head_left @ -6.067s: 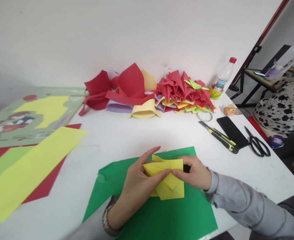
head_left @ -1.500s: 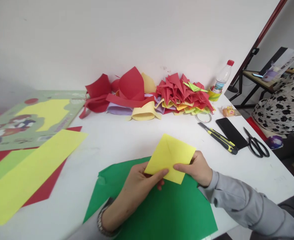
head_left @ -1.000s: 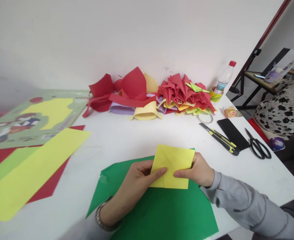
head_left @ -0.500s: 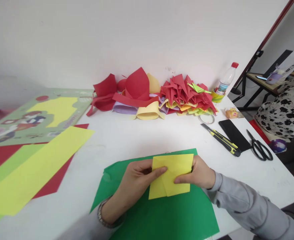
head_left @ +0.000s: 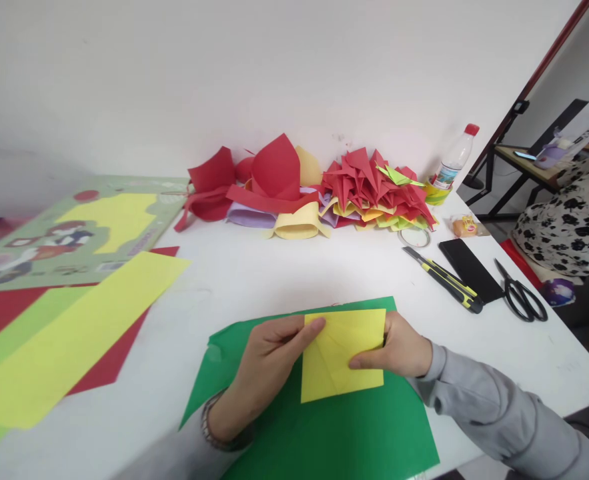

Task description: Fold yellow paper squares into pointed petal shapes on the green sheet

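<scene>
A folded yellow paper square [head_left: 344, 357] is held up above a large green sheet [head_left: 334, 433], with faint creases across its face. My left hand [head_left: 279, 353] grips its upper left edge, thumb on the front and fingers behind. On the right edge, my right hand [head_left: 399, 347] pinches it, the thumb lying across the front; its other fingers are mostly hidden behind the paper.
Folded red and yellow paper shapes [head_left: 374, 187] line the wall. At the right lie a utility knife [head_left: 444, 280], a black case [head_left: 471, 270] and scissors [head_left: 519, 293]. A bottle [head_left: 454, 160] stands behind. Coloured strips [head_left: 84, 333] lie left. Patterned cloth shows far right.
My left thumb has shifted left and up toward the paper's upper left corner. The square has turned slightly, and its lower flap looks flatter. My right hand has hardly moved.
</scene>
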A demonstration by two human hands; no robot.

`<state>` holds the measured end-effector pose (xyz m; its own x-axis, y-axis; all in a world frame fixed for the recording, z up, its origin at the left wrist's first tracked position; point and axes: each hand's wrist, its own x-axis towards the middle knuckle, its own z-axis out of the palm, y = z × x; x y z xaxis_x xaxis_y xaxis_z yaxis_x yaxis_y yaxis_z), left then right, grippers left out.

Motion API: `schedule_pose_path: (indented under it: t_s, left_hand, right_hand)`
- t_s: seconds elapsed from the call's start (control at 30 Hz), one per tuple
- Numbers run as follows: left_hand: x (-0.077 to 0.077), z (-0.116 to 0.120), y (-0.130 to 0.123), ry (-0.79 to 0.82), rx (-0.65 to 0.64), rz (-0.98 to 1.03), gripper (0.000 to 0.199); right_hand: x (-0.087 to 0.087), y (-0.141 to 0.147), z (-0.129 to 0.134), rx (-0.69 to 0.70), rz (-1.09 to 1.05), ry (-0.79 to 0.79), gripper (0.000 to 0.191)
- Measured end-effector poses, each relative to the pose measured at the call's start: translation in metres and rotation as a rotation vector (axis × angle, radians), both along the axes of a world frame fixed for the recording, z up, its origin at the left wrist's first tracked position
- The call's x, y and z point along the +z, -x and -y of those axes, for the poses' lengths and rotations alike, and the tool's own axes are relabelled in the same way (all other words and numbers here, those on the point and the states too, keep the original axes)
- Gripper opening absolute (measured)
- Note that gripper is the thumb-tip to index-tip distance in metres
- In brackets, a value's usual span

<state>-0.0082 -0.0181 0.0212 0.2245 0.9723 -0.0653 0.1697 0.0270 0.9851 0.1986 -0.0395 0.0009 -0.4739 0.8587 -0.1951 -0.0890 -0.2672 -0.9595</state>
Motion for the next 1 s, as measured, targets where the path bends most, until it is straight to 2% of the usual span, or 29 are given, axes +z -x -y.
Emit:
schedule_pose_path:
  t_s: [0.13, 0.27, 0.43, 0.63, 1.0]
  left_hand:
    - [-0.0004, -0.0004, 0.0003, -0.013, 0.028, 0.031, 0.042]
    - [0.0004, -0.0005, 0.0008, 0.079, 0.011, 0.094, 0.041]
    - [0.0014, -0.0030, 0.0006, 0.143, 0.073, 0.111, 0.046]
    - [0.0054, 0.0022, -0.0066, 0.255, -0.083, 0.093, 0.028]
    - [0.0033, 0.0049, -0.0077, 0.185, 0.024, 0.041, 0.027]
  right_hand:
    - [0.0007, -0.0001, -0.0002, 0.008, 0.037, 0.018, 0.053]
    - [0.0015, 0.0003, 0.0004, 0.016, 0.056, 0.021, 0.051]
    - [0.0011, 0.0010, 0.0006, -0.008, 0.039, -0.001, 0.048]
    - [-0.0008, 0.0012, 0.0010, -0.030, 0.049, 0.000, 0.047]
    - [-0.0033, 0.0026, 0.0013, -0.065, -0.001, 0.043, 0.042]
